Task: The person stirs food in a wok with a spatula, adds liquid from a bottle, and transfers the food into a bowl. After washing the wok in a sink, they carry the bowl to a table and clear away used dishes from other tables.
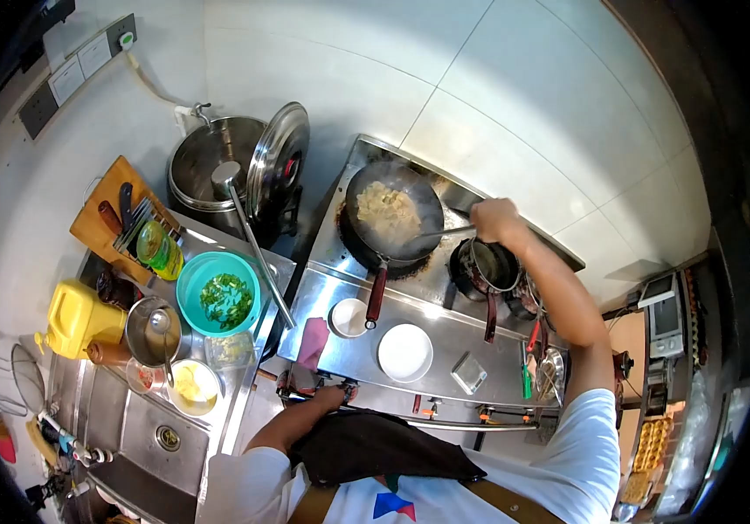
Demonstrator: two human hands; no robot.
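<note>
My right hand (497,220) is closed around the handle of a metal spatula (447,231), which reaches left into a dark wok (432,196). Pale yellow pieces of food (386,212) lie in the wok, with steam over them. The spatula's head is hard to make out among the food. The wok sits on the left burner, its dark red handle (376,295) toward me. Down at the stove's front edge, my left hand (331,398) is closed at a stove knob (350,389); its fingers are partly hidden.
A dark saucepan (490,267) stands right of the wok. On the steel counter are white bowls (405,353), a purple cloth (313,342) and a small scale (469,374). A teal basin of greens (191,293), a yellow jug (86,319) and a large pot (184,170) are at left.
</note>
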